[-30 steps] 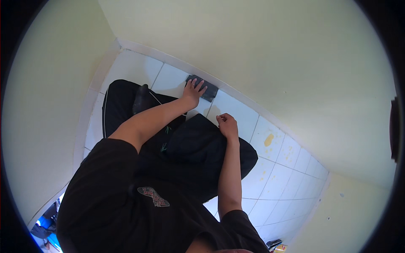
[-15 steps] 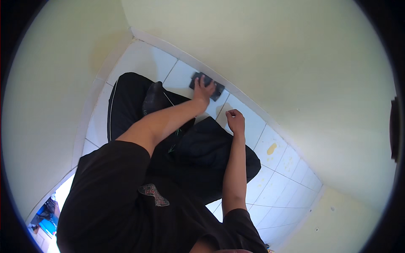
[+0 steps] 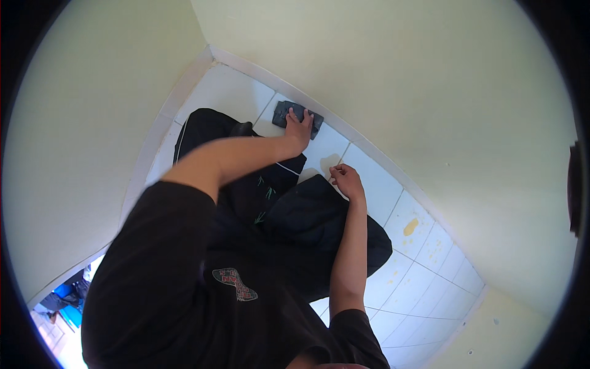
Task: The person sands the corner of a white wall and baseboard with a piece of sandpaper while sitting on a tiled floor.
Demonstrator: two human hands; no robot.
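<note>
Grey cloth [image 3: 282,114] has slid leftward under the left hand [image 3: 297,131]

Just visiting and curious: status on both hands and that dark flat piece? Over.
Left hand on dark flat piece. Right hand apart, half curled. Piece on tiled floor; wall skirting close beyond.

**Left hand [image 3: 298,130] far out and flat, right hand [image 3: 348,181] nearer and curled**

Left forearm [image 3: 249,157] runs in from the left, elbow bent, slanting across to center. Hand palm down, fingers [image 3: 307,117] spread and pointing far. Right forearm [image 3: 350,261] comes nearly straight up from the near side. Right wrist [image 3: 356,197] bent left, fingers loosely curled; too small to tell if thumb and index tips meet. Hands near each other, not touching.
</note>
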